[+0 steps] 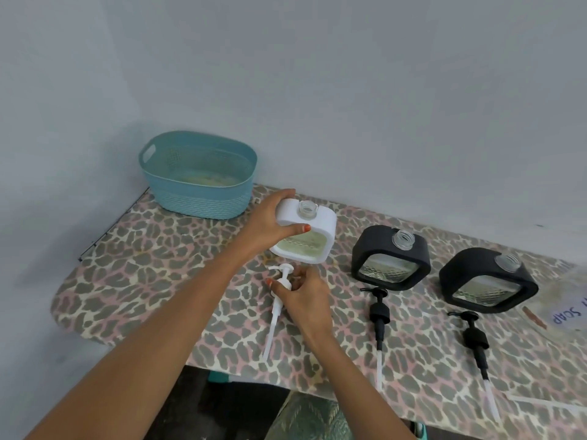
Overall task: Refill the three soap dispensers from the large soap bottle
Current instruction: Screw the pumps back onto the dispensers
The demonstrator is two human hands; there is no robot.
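Note:
My left hand point(268, 222) grips the top left of a white square soap dispenser point(309, 246), whose neck is uncapped; greenish soap shows in its window. Just in front of it my right hand point(303, 290) pinches the collar of a white pump point(279, 300) whose tube lies on the table. To the right stand two black dispensers, the nearer one point(390, 257) and the far one point(487, 279), both with bare necks. A black pump point(379, 315) and another black pump point(476, 339) lie in front of them. The large soap bottle point(571, 309) shows only partly at the right edge, with a "SOAP" label.
A teal plastic basket point(198, 176) stands at the back left against the wall. The table carries a leopard-print cloth point(152, 274); its front edge runs just below the pumps. Grey wall lies close behind the dispensers.

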